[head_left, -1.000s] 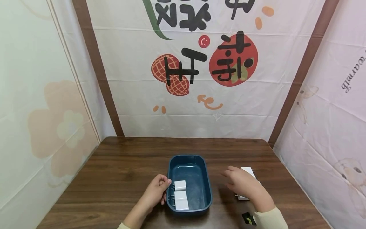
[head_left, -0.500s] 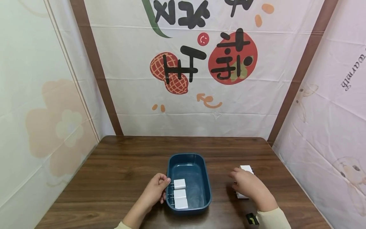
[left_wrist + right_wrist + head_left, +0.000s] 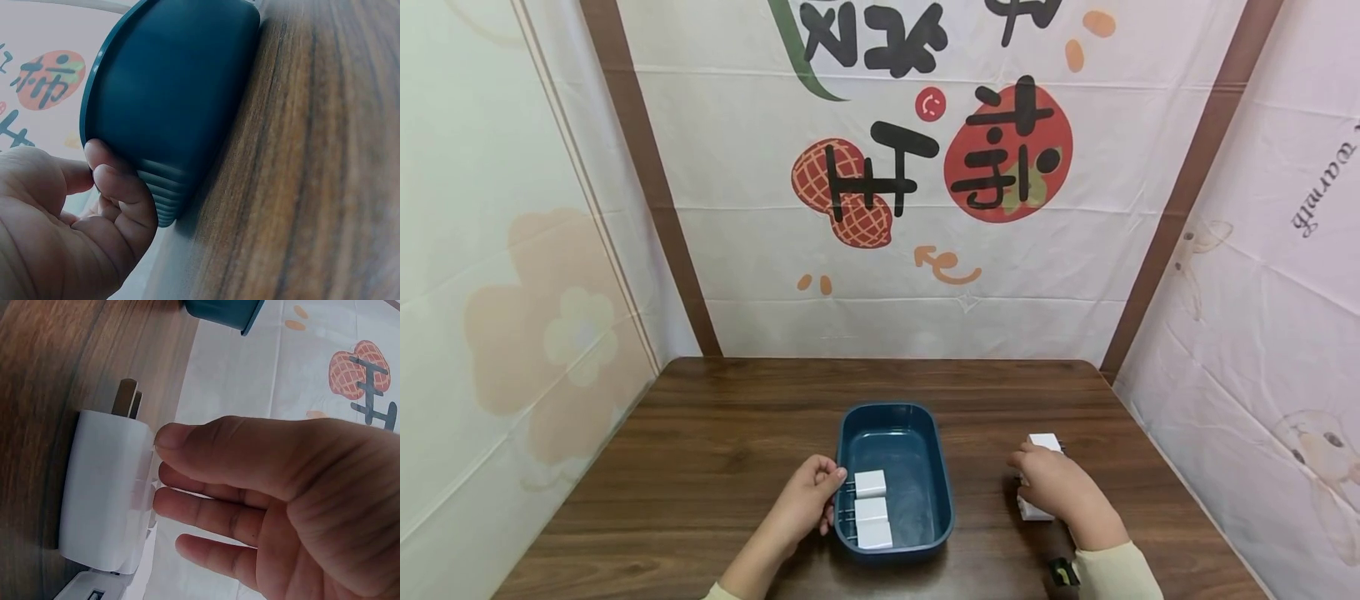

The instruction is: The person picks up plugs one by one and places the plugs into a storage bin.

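Observation:
My left hand (image 3: 808, 500) grips the left rim of a deep blue plastic tray (image 3: 917, 408). In the left wrist view its thumb and curled fingers (image 3: 128, 194) pinch the rim. Inside the tray, along its left side, lie three white plug chargers (image 3: 871, 510) with prongs toward the left wall. My right hand (image 3: 1060, 483) is over more white chargers (image 3: 1043, 441) on the table and hides part of them. In the right wrist view its thumb and fairly straight fingers (image 3: 200, 509) are at the edge of a white charger (image 3: 103, 494) with two metal prongs; contact is unclear.
Everything stands on a brown wood-grain table (image 3: 737, 417). Beside the right cuff shows a small black piece (image 3: 1063, 572) with a yellow-green mark. Printed white cloth (image 3: 760, 267) hangs behind the table and on both sides.
My right hand has moved slightly right, closer in over the chargers on the table. The left hand still holds the tray rim, and the tray's chargers lie as before.

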`<state>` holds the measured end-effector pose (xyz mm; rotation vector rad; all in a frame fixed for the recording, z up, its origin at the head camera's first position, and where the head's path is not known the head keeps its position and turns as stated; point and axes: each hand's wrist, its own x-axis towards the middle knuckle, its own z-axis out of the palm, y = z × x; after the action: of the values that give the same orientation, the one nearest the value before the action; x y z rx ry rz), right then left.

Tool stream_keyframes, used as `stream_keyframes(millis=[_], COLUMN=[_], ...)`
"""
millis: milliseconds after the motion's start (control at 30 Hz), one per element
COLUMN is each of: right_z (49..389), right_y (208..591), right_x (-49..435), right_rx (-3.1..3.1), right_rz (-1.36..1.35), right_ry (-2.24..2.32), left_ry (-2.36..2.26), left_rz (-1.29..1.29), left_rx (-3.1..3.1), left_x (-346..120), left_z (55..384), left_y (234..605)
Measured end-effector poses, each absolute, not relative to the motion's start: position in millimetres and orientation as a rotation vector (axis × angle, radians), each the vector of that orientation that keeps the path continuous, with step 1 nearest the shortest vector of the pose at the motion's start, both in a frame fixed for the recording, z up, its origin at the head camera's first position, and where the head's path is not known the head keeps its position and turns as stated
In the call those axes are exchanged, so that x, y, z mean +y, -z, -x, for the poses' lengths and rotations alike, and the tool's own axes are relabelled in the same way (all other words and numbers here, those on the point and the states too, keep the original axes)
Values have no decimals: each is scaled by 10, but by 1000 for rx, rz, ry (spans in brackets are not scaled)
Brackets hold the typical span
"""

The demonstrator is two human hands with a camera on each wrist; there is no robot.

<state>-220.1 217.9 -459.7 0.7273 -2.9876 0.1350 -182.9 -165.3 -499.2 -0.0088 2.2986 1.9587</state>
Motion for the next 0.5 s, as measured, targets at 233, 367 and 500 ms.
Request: stream_keyframes(millis=[233,367,500], right_z=[2198,2216,2246], right_y=[4589,4589,4617], right_x=[2207,2217,2234], right_rx=[-3002,-3007,-3011], right_rz=[-670,-662,-665], right_ry=[-142,-139,-151], left_ry=[-1953,-1958,-1962], left_rz=[15,8,2], left_rx=[2295,2294,2290], left_x=[-1654,-1660,-1662], left_z=[1820,1829,1839], left_y=[4996,4998,5005])
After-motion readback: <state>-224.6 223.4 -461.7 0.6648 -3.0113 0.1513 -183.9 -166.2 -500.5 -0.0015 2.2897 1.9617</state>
